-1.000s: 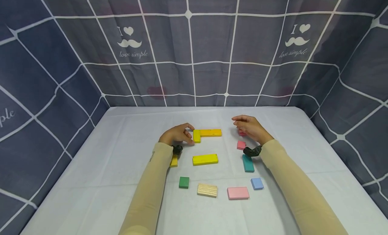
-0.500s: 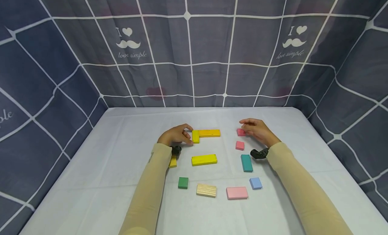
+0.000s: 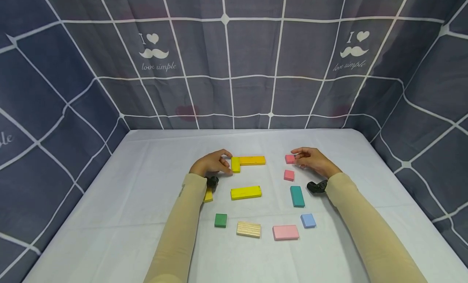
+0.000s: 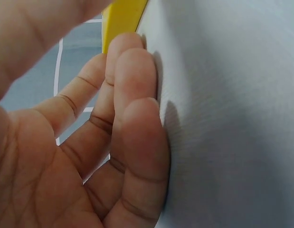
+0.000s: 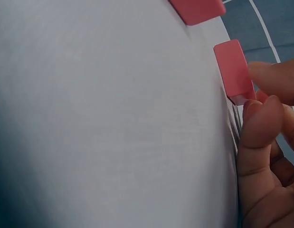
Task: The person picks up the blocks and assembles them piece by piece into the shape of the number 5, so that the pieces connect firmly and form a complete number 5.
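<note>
In the head view my left hand (image 3: 211,163) rests low beside a short yellow block (image 3: 235,164), thumb and forefinger at its two ends. The left wrist view shows this yellow block (image 4: 119,21) beyond my bent fingers (image 4: 137,76). A longer orange-yellow block (image 3: 252,160) extends rightward from it, making an L shape. My right hand (image 3: 313,160) pinches the right end of a small pink block (image 3: 290,159) with fingertip and thumb. In the right wrist view that pink block (image 5: 233,71) stands on edge, and a second pink block (image 5: 199,9) shows above it.
Nearer on the white-covered table (image 3: 146,234) lie a yellow block (image 3: 246,193), a teal block (image 3: 297,196), a green square (image 3: 221,220), a ridged wooden block (image 3: 248,229), a pink rectangle (image 3: 285,232) and a blue square (image 3: 308,221). My left sleeve partly hides another yellow block (image 3: 209,195).
My right hand has shifted right and lowered, from above the far pink block to its right end, uncovering most of it. The left hand and the yellow blocks have stayed put.
</note>
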`<move>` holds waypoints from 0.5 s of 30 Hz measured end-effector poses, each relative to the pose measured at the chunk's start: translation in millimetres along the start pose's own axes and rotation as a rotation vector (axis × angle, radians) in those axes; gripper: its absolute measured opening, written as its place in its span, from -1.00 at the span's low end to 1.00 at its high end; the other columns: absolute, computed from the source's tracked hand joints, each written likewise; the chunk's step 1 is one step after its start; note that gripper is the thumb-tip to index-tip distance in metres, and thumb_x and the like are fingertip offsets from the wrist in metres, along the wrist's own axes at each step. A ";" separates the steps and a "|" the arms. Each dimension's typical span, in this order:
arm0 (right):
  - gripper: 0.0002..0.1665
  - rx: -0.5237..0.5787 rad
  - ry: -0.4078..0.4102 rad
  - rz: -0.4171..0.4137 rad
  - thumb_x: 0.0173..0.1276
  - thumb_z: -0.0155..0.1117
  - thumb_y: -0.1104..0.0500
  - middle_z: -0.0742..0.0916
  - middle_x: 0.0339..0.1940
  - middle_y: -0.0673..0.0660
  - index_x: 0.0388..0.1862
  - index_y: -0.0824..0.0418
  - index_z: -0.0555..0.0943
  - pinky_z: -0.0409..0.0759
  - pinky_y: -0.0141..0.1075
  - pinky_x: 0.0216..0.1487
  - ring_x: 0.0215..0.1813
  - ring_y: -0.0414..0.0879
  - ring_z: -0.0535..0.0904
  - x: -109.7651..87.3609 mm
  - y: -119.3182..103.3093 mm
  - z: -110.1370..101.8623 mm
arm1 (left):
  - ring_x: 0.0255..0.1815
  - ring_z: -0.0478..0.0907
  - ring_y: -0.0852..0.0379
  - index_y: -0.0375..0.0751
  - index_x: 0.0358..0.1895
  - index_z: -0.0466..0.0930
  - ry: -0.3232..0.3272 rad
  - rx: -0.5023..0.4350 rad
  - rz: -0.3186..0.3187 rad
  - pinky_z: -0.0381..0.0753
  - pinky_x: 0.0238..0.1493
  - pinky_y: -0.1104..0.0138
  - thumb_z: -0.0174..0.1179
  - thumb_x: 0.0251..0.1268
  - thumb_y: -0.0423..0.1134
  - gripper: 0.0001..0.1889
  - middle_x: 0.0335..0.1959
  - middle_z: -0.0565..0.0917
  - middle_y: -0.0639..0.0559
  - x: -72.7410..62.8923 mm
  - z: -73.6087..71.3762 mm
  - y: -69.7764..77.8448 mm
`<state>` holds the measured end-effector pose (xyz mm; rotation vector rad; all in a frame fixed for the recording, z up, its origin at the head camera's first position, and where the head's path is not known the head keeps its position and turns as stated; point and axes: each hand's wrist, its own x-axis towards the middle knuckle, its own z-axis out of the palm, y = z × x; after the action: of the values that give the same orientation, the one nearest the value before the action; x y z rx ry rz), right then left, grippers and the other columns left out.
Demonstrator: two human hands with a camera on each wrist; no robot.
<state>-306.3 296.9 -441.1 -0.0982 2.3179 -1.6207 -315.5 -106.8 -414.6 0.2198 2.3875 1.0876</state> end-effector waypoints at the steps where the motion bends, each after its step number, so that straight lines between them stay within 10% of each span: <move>1: -0.35 -0.010 -0.003 -0.002 0.54 0.36 0.36 0.61 -0.07 0.08 0.53 0.49 0.41 0.61 -0.41 -0.17 -0.20 -0.15 0.54 0.2 0.2 -0.3 | -0.14 0.49 0.08 -0.13 0.47 0.47 0.001 -0.001 0.001 0.51 -0.01 0.32 0.59 0.28 -0.29 -0.28 -0.11 0.64 -0.02 -0.1 -0.2 -0.2; 15: -0.38 -0.079 0.016 -0.004 0.48 0.43 0.38 0.62 -0.10 0.09 0.44 0.53 0.48 0.61 -0.43 -0.23 -0.21 -0.16 0.51 3.4 -1.7 2.3 | -0.11 0.49 0.07 -0.14 0.46 0.47 0.009 -0.012 0.009 0.51 0.01 0.31 0.57 0.31 -0.29 -0.31 -0.09 0.64 -0.03 -3.8 1.4 -2.5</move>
<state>-309.1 293.3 -440.9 -0.1078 2.3958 -1.5369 -311.4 -108.8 -415.8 0.2227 2.3898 1.1086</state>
